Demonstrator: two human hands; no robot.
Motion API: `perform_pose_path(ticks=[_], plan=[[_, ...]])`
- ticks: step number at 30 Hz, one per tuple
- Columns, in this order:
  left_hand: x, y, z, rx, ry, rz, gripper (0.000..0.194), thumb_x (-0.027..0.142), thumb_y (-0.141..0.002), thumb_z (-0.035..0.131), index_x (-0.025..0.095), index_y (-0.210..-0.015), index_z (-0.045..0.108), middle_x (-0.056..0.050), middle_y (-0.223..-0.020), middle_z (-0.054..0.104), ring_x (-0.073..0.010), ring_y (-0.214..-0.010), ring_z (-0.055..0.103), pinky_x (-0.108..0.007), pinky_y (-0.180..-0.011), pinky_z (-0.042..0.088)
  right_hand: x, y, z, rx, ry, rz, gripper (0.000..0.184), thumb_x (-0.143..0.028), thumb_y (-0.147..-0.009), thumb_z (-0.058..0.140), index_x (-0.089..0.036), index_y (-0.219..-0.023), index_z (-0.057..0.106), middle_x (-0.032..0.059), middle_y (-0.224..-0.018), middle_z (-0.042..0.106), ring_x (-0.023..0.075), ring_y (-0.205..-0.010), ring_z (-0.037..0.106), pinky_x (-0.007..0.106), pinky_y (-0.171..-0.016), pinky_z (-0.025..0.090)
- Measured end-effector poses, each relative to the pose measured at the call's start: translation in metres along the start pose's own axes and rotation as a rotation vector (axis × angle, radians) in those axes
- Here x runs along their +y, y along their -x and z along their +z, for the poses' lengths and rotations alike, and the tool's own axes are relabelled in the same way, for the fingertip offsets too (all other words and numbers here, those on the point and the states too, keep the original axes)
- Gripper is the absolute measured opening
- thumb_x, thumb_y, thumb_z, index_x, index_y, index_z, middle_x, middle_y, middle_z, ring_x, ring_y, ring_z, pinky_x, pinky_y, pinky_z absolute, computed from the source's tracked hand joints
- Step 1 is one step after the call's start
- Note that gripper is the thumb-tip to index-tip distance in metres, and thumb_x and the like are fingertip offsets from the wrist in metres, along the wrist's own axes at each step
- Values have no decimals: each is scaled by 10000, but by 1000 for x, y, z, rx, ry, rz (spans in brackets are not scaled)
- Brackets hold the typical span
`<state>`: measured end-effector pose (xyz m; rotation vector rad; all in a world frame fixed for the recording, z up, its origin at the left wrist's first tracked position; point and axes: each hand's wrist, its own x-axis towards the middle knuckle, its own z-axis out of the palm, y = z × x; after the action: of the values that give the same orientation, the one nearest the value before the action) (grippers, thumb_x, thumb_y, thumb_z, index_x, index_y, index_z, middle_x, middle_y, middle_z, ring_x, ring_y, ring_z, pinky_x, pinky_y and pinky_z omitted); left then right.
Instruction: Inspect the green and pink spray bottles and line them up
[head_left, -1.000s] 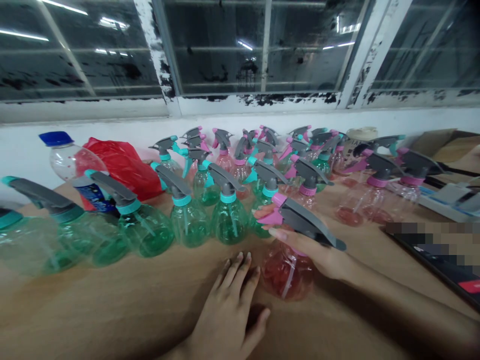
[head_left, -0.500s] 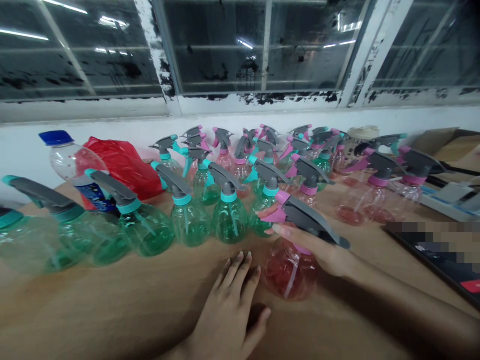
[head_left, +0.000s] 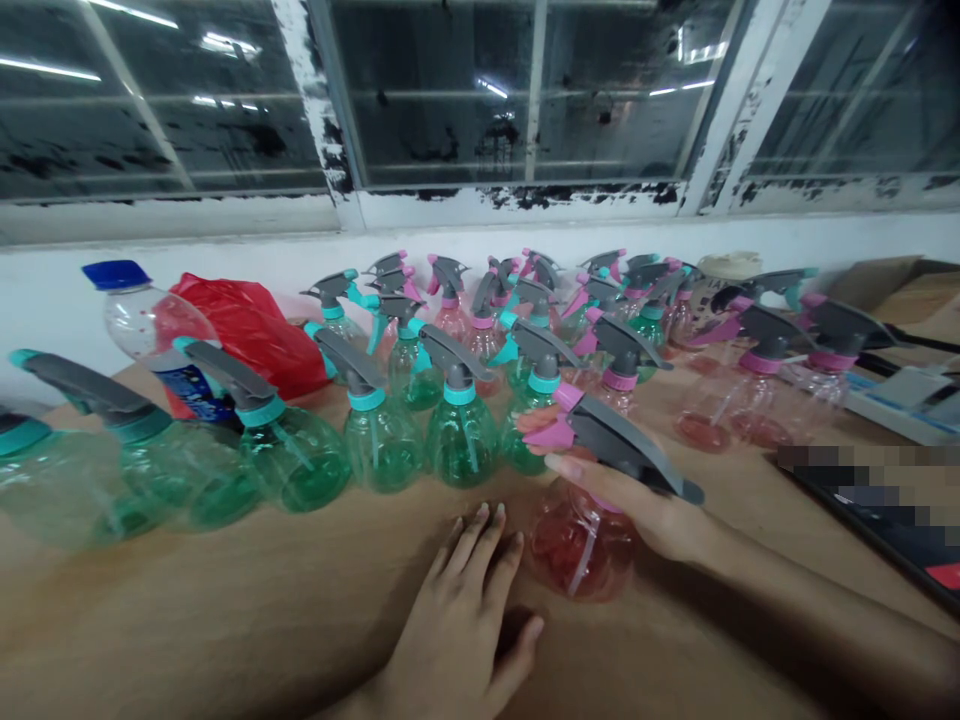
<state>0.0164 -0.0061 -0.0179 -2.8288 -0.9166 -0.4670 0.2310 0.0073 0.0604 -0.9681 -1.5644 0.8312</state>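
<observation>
My right hand point(head_left: 656, 505) is wrapped round the neck of a pink spray bottle point(head_left: 581, 550), which stands upright on the wooden table point(head_left: 285, 620). Its grey sprayer head with a pink nozzle shows above my fingers, and some fingers are partly hidden behind it. Just left of that bottle, my left hand point(head_left: 469, 610) lies flat on the tabletop with its fingers stretched out, holding nothing. A row of green spray bottles with turquoise collars stands beyond my hands, among them a green spray bottle point(head_left: 461, 445) near the middle.
Several more pink and green spray bottles crowd the back near the wall. At the left are a plastic bottle with a blue cap point(head_left: 120, 275) and a red plastic bag point(head_left: 251, 330). To the right lie a phone-like dark device point(head_left: 862, 530) and a white power strip point(head_left: 900, 400).
Almost nothing differs. The view has shifted very slightly; my right hand stays on the pink spray bottle and my left hand lies in the same place.
</observation>
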Motion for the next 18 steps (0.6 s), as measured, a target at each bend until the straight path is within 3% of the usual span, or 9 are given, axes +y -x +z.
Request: perform_pose_path(ticks=[5, 9, 14, 18], plan=[[0, -1, -1, 8, -6, 11, 541, 311, -862, 581, 83, -1335, 448, -180, -1442, 381, -333, -1314, 364, -486, -992, 416, 2, 0, 1, 1, -42, 32, 246, -318, -815, 642, -285, -1058, 640, 16, -932, 688, 237, -928, 654, 416, -877, 515], [0, -1, -1, 12, 15, 5, 540, 329, -874, 562, 93, -1344, 439, -168, -1453, 368, -330, -1318, 357, -481, -1005, 402, 3, 0, 1, -9, -46, 44, 281, -322, -814, 644, -293, -1093, 628, 11, -929, 686, 217, -846, 662, 396, -831, 529], [0, 0, 0, 15, 15, -2, 534, 338, -877, 555, 109, -1344, 437, -155, -1456, 370, -322, -1318, 360, -472, -1014, 395, -3, -1, 1, 14, 28, 29, 222, -338, -814, 640, -295, -1032, 644, 9, -951, 685, 234, -952, 645, 402, -889, 512], [-1, 0, 1, 29, 29, 1, 523, 333, -880, 546, 108, -1339, 441, -155, -1453, 374, -326, -1323, 349, -482, -1014, 394, -5, -2, 1, -25, -22, 0, 296, -313, -829, 624, -305, -1124, 601, 18, -1081, 670, 234, -1084, 601, 414, -968, 471]])
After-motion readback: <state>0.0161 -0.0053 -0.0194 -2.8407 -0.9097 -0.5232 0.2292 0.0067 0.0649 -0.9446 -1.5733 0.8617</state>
